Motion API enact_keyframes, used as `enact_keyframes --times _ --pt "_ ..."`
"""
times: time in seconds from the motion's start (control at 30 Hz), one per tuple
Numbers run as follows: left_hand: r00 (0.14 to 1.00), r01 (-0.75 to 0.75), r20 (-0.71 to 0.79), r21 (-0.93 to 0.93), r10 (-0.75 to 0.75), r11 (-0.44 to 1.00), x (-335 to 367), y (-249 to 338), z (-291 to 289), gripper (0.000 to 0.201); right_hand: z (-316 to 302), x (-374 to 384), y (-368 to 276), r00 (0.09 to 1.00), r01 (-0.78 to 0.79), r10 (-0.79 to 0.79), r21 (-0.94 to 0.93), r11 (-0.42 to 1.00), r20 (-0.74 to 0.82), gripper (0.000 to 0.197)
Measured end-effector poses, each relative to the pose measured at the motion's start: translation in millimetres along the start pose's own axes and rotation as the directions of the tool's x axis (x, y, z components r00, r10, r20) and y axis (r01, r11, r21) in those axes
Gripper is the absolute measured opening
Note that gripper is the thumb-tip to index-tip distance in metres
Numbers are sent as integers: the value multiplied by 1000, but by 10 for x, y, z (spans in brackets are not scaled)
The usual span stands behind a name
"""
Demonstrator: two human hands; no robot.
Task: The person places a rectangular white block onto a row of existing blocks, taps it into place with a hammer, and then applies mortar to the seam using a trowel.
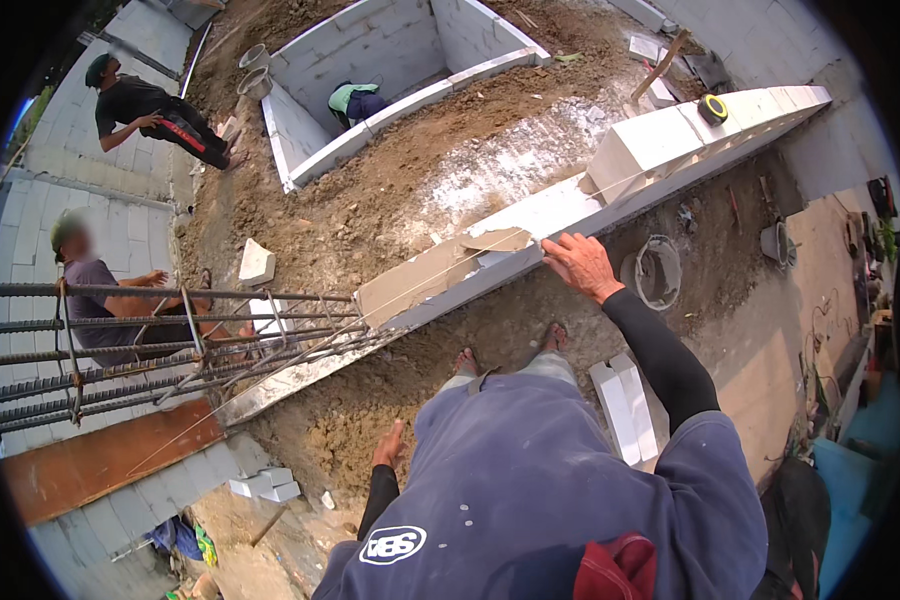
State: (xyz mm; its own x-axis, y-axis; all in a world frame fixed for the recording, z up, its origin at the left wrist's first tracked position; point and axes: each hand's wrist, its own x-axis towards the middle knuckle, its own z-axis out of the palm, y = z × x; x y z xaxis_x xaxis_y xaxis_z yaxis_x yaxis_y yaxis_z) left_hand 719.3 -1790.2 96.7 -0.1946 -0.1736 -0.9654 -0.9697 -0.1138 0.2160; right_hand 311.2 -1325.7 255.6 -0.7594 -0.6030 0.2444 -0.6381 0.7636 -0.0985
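Note:
Along a low wall of pale blocks (555,207), my right hand (582,266) reaches to the near top edge. Its fingers are stretched out and partly apart, with the fingertips at the edge beside the mortar; nothing shows in its grip. Grey-brown mortar (415,283) is spread over the top of the wall's left part. A thin string line (440,272) runs above the wall. My left hand (390,446) hangs low by my side, fingers extended and holding nothing. Further right, a raised block course (645,150) carries a yellow-black tape measure (712,109).
A rebar cage (190,335) juts in from the left. Buckets (658,272) and loose white blocks (625,408) lie on the dirt behind me. One person (110,300) sits at left, another (155,110) stands beyond; a third (355,103) bends inside a block pit (315,165).

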Motion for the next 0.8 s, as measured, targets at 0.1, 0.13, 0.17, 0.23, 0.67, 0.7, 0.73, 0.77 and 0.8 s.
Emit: enact_keyframes --times 0.1,0.13,0.17,0.23,0.67,0.7,0.73,0.77,0.8 --pt "996 8 -89 5 -7 1000 -196 208 -339 84 121 -174 -76 990 -140 140 58 988 2 30" --pt "994 9 -109 28 -5 1000 -256 299 -439 84 179 -218 -149 979 -201 203 78 977 -23 31" --pt "998 -30 -58 31 32 999 -314 339 -582 90 240 -275 -251 963 -261 266 99 960 -46 32" --pt "997 -32 -67 67 36 997 -422 485 -714 91 495 -413 -456 914 -388 399 129 913 -73 36" --pt "991 -136 28 183 133 974 -235 946 -1054 103 2 -828 -1686 677 -712 710 420 563 195 30" --pt "992 -127 49 217 119 968 -188 1005 -980 103 -107 -693 -1716 673 -725 689 430 539 271 31" --pt "994 -99 54 199 90 975 -133 1015 -925 101 -165 -561 -1743 666 -736 662 443 511 343 32" --pt "996 -73 58 184 63 980 -77 991 -878 100 -187 -409 -1761 668 -743 612 429 514 423 34" --pt "998 -47 56 168 38 985 -35 957 -858 98 -191 -282 -1740 665 -746 554 420 516 501 36"
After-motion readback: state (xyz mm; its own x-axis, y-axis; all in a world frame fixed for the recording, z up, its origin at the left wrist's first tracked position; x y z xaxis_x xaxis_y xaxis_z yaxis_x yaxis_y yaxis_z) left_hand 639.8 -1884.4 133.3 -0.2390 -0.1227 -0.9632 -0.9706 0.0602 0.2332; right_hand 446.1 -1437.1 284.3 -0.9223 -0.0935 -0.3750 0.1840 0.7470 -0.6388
